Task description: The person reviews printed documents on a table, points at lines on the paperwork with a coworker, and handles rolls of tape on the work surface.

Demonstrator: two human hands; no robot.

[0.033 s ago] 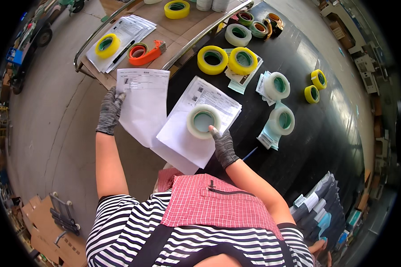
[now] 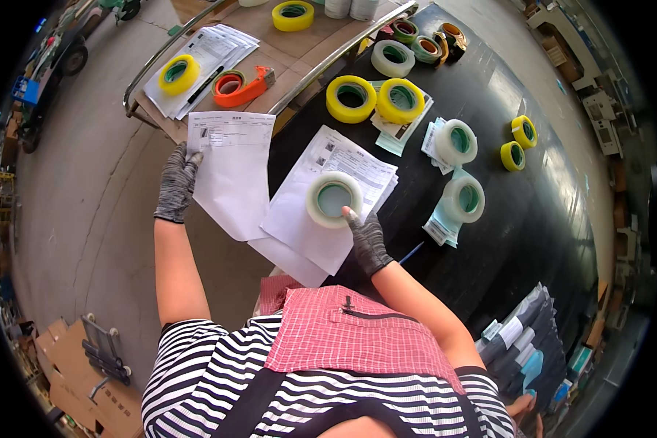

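My left hand, in a grey knit glove with bare fingertips, pinches the left edge of a printed sheet and holds it raised. A stack of printed papers lies at the black table's near left edge, partly overlapped by that sheet. On the stack rests a wide roll of clear tape with a green core. The thumb of my right hand, gloved alike, presses on the roll's lower right rim; its other fingers are mostly hidden.
Yellow tape rolls, more clear rolls and paper slips stand on the black table. A cart at far left bears papers and an orange tape dispenser. Grey bags lie at lower right, near another person's hand.
My left hand and its sheet have shifted slightly left, away from the stack. My right hand stays on the clear tape roll.
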